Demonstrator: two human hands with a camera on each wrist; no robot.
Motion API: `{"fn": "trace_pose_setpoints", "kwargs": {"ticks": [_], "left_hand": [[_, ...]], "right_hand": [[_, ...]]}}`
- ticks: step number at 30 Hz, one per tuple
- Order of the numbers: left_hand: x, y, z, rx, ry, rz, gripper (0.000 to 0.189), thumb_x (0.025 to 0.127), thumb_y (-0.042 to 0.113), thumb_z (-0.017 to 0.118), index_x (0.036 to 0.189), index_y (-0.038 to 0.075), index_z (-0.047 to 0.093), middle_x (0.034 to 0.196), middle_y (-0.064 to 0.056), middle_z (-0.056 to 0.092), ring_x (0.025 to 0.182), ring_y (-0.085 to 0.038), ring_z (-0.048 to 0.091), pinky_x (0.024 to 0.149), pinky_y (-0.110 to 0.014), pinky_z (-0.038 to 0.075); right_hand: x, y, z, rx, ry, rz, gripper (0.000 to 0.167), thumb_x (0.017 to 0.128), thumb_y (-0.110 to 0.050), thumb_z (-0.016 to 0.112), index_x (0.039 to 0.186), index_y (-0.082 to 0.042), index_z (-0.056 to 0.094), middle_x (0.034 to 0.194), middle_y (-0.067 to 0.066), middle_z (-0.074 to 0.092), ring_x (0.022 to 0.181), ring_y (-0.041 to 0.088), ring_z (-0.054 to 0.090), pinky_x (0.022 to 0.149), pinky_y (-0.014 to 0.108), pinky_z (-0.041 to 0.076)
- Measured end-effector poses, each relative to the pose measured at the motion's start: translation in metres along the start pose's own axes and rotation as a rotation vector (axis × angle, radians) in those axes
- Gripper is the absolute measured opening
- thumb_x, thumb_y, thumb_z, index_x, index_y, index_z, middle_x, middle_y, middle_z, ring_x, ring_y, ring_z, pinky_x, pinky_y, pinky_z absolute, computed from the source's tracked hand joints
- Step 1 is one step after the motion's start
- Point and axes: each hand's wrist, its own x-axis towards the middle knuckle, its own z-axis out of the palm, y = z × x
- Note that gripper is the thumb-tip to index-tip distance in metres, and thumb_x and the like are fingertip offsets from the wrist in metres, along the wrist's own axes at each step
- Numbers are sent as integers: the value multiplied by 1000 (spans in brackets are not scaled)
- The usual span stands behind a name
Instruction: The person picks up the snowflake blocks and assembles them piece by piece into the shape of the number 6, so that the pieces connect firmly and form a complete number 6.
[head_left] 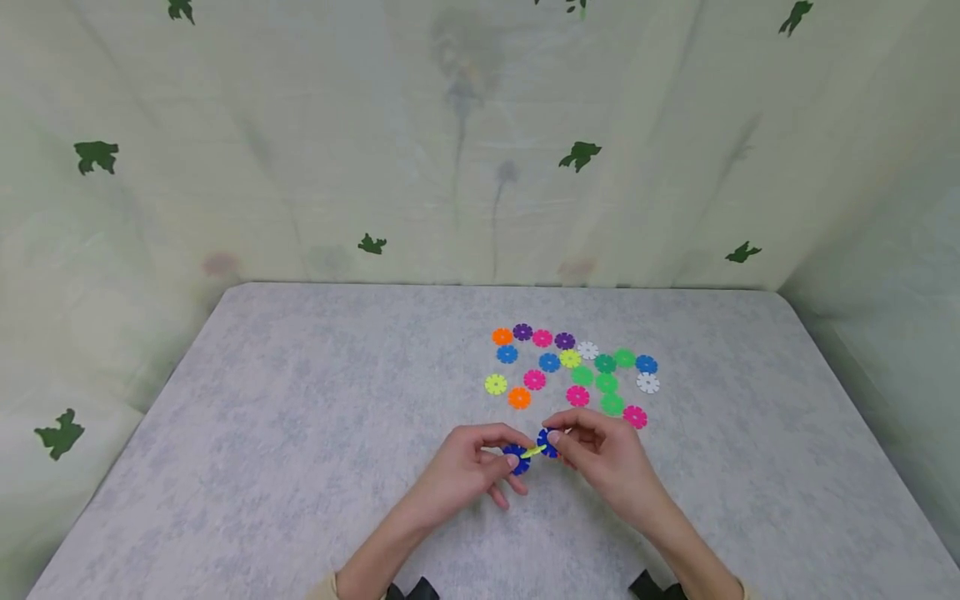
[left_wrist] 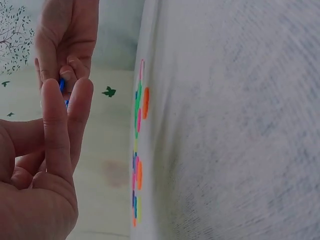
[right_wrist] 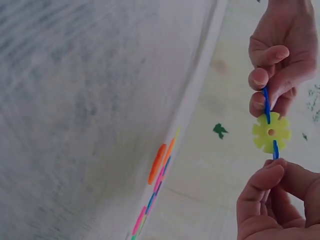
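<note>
In the head view, my left hand (head_left: 467,468) pinches a dark blue notched disc (head_left: 519,468) between thumb and fingers. My right hand (head_left: 609,450) pinches a second dark blue disc (head_left: 550,448). A yellow notched disc (head_left: 534,452) joins the two, seen nearly edge-on from above. The right wrist view shows this yellow disc (right_wrist: 281,132) face-on, with one blue disc (right_wrist: 266,102) slotted into its upper edge and the other (right_wrist: 275,149) into its lower edge. In the left wrist view, fingers hide most of the joined pieces.
Beyond the hands, several loose notched discs lie flat on the grey table (head_left: 300,400), among them an orange disc (head_left: 519,398), a yellow one (head_left: 496,384), a pink one (head_left: 634,417) and a white one (head_left: 648,382). A pale curtain (head_left: 300,167) hangs behind the table.
</note>
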Motion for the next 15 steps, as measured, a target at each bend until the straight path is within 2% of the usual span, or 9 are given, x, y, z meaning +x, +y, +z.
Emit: {"fn": "trace_pose_setpoints", "kwargs": {"ticks": [3, 8, 12, 15], "left_hand": [[0, 0, 0, -4, -2, -5, 20, 96, 1, 57, 112, 7, 68, 104, -21, 68, 78, -36, 71, 57, -38, 58], [2, -1, 2, -80, -29, -41, 21, 98, 4, 54, 117, 6, 63, 103, -25, 62, 78, -36, 71, 58, -39, 58], [4, -2, 4, -123, -40, -68, 21, 102, 17, 54, 117, 6, 63, 99, -27, 61, 73, -36, 71, 56, -39, 58], [4, -4, 5, -126, -19, -84, 26, 101, 27, 56, 116, 8, 65, 96, -27, 62, 70, -35, 71, 52, -36, 56]], "right_hand": [[1, 1, 1, -15, 4, -6, 15, 93, -10, 68, 107, -5, 71, 87, 8, 66, 71, 36, 60, 63, 35, 55], [1, 4, 0, -24, -7, -28, 17, 94, -9, 66, 110, -9, 72, 95, 4, 68, 76, 34, 62, 65, 34, 55], [2, 5, 2, -42, -56, -70, 23, 93, -6, 67, 112, -17, 73, 103, -1, 67, 88, 27, 63, 74, 34, 57], [1, 5, 4, -58, -81, -93, 28, 92, -6, 68, 114, -23, 72, 107, -4, 65, 95, 21, 62, 79, 31, 56]]}}
